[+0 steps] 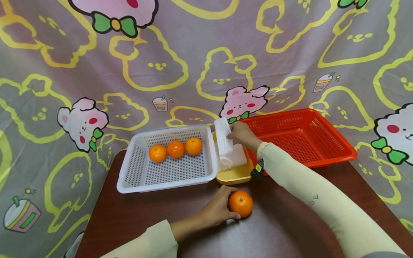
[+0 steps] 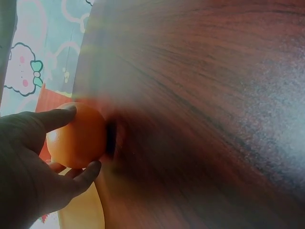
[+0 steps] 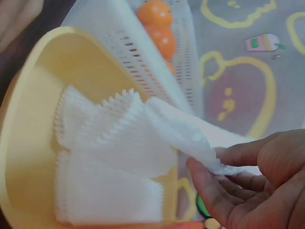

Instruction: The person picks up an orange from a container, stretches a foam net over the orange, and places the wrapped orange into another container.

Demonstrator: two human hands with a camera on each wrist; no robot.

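Note:
An orange (image 1: 240, 204) sits on the dark wooden table, and my left hand (image 1: 218, 208) grips it from its left side, thumb and fingers around it. The left wrist view shows the same orange (image 2: 78, 136) between thumb and fingertips. Above the yellow basin (image 1: 233, 176), my right hand (image 1: 242, 134) pinches a white foam net sleeve (image 1: 223, 132) by its edge. The right wrist view shows that sleeve (image 3: 183, 131) hanging from the thumb and fingers, with more white foam sleeves (image 3: 107, 186) lying in the basin below.
Left of the basin stands a white perforated basket (image 1: 167, 179) with three oranges (image 1: 176, 149) along its back. A red perforated basket (image 1: 300, 143) is on the right. A patterned curtain (image 1: 193, 71) hangs behind the table (image 1: 274, 229).

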